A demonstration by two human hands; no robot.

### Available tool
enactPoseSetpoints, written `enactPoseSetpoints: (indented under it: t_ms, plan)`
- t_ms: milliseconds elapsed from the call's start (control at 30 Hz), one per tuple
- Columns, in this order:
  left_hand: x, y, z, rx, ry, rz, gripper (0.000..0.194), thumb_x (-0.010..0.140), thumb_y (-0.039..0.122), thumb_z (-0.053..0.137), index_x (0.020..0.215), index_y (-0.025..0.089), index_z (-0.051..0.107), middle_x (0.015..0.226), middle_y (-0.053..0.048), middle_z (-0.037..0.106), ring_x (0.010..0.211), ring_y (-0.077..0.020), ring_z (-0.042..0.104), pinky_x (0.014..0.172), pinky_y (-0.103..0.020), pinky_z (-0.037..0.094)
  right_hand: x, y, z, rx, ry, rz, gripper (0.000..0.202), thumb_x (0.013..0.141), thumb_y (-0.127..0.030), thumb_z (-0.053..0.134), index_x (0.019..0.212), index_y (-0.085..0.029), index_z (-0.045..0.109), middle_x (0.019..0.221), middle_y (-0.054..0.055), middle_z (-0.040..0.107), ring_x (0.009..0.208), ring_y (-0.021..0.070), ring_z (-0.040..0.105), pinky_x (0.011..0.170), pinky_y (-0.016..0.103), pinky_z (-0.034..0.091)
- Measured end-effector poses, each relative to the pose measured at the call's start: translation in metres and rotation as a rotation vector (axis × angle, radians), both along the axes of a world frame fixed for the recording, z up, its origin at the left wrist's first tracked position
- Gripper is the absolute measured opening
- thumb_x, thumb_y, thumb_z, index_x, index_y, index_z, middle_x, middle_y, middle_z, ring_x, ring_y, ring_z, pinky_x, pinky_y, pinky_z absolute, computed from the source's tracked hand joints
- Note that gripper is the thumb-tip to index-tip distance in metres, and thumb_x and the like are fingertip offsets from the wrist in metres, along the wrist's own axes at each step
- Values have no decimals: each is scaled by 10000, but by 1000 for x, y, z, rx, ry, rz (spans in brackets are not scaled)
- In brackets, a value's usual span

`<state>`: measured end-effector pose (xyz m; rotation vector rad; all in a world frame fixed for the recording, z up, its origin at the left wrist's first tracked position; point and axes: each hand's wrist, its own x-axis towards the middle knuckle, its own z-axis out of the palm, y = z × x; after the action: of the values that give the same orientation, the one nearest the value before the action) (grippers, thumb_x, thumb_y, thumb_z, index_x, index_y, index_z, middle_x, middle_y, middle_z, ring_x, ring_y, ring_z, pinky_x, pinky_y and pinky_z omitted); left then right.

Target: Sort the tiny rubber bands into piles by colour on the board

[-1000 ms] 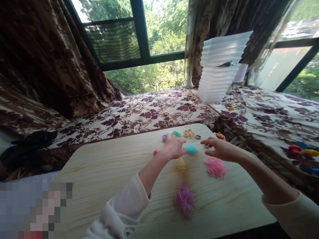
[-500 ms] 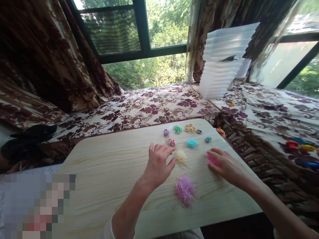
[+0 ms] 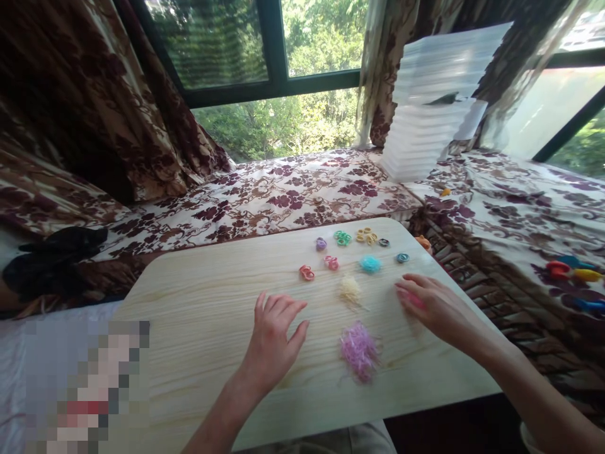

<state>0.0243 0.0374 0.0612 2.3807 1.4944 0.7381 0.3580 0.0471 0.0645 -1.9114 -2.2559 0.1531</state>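
Observation:
My left hand (image 3: 275, 337) hovers above the wooden table (image 3: 198, 328) with its fingers apart and nothing in them. My right hand (image 3: 435, 309) is closed over a bundle of pink shredded strands (image 3: 414, 299), mostly hidden by the fingers. Between the hands lie a cream pile of shreds (image 3: 350, 290) and a larger lilac pile (image 3: 360, 352). Behind them sits a turquoise pile (image 3: 370, 263). Small ring-shaped bands lie in colour groups: red (image 3: 307, 272), pink (image 3: 331, 262), purple (image 3: 321, 243), green (image 3: 343, 238), yellow (image 3: 367, 236), dark (image 3: 384, 242) and teal (image 3: 403, 258).
A tall stack of white foam sheets (image 3: 425, 113) stands on the flower-patterned ledge (image 3: 283, 189) by the window. Colourful toys (image 3: 586, 275) lie at the right. An orange item (image 3: 423, 242) sits beside the table's far right edge. A black bag-like bundle (image 3: 57, 258) rests at the left.
My left hand has moved left and toward me, uncovering the red bands. My right hand has shifted slightly with the pink strands. The view has tilted a little.

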Motion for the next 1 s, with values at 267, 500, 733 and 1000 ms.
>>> enactPoseSetpoints:
  t_ms: [267, 500, 733, 1000]
  plan:
    - [37, 21, 5, -151, 166, -64, 374, 841, 317, 657, 1200, 228, 602, 1189, -69, 654, 1193, -267, 529, 1137, -535, 261, -48, 15, 11, -93, 64, 166, 516, 792, -292, 637, 1301, -217, 585, 1356, 126, 562, 1188, 270, 582, 1003, 401, 470]
    - [75, 55, 17, -207, 288, -185, 526, 796, 479, 684, 1217, 181, 579, 1249, -121, 613, 1223, -297, 502, 1131, -480, 290, -61, 28, 17, -228, -5, 132, 267, 743, -272, 676, 990, -173, 680, 951, 88, 667, 738, 203, 651, 682, 316, 497]
    - [94, 73, 27, -313, 417, -241, 596, 748, 472, 708, 1236, 166, 553, 1298, -156, 585, 1267, -341, 474, 1096, -536, 335, -68, 26, 19, -279, -13, 127, 87, 799, -200, 597, 732, -189, 653, 829, 64, 673, 727, 186, 633, 628, 272, 423]
    - [97, 79, 33, -320, 466, -292, 299, 857, 421, 601, 1076, 224, 653, 1216, -115, 638, 1246, -326, 496, 1094, -535, 335, -74, 35, 17, -271, 14, 145, 204, 848, -207, 533, 673, -196, 637, 790, 61, 676, 681, 172, 632, 597, 268, 405]
